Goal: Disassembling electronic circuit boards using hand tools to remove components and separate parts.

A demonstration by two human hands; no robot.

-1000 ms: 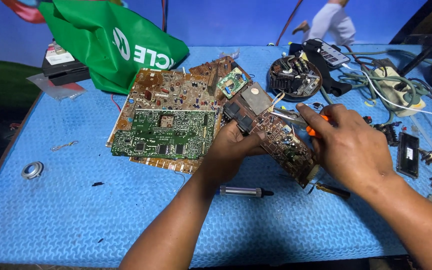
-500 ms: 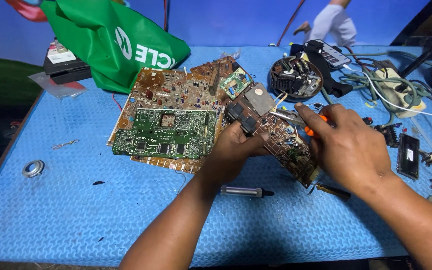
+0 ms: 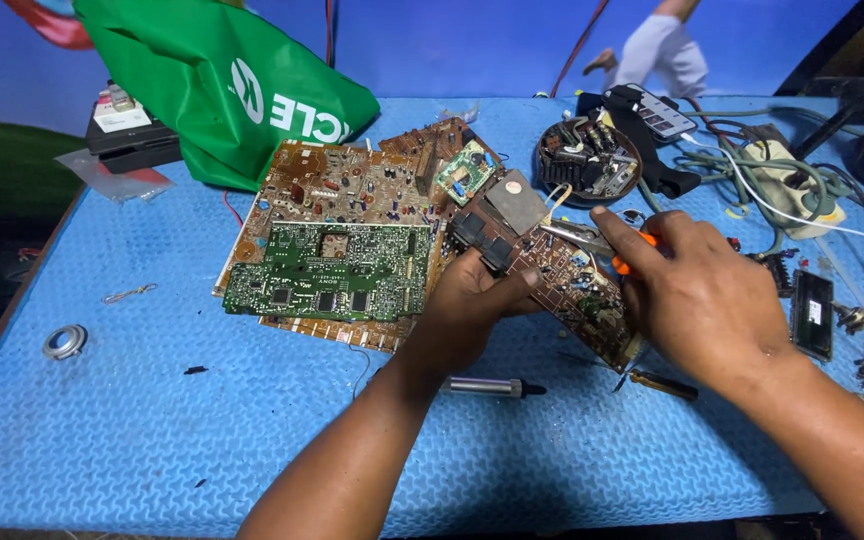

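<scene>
Your left hand [image 3: 467,300] is closed on the near-left end of a brown circuit board crowded with small parts and a grey metal plate [image 3: 552,275], fingers curled under its edge and thumb on top, holding it tilted just above the blue textured table mat [image 3: 152,430]. Your right hand [image 3: 697,290] is wrapped round a pair of orange-handled pliers [image 3: 592,243]; the metal tips lie over the far side of that board, but whether they pinch a part is hidden.

The held board sits right of centre, its far-left corner overlapping a larger brown circuit board [image 3: 352,190] that lies flat with a green circuit board [image 3: 337,275] stacked on its near half. A small green module [image 3: 464,170] rests at the far edge of that pile.

Near your left wrist a silver-and-black pen-shaped tool [image 3: 492,387] lies on the mat, and a wooden-handled screwdriver [image 3: 662,383] lies below your right hand. Far right of the board stands a round black dish of loose components [image 3: 587,165], with tangled grey-green cables [image 3: 782,185] further right. A green fabric bag [image 3: 222,90] lies far left, and a small metal ring [image 3: 65,341] sits near the left edge.
</scene>
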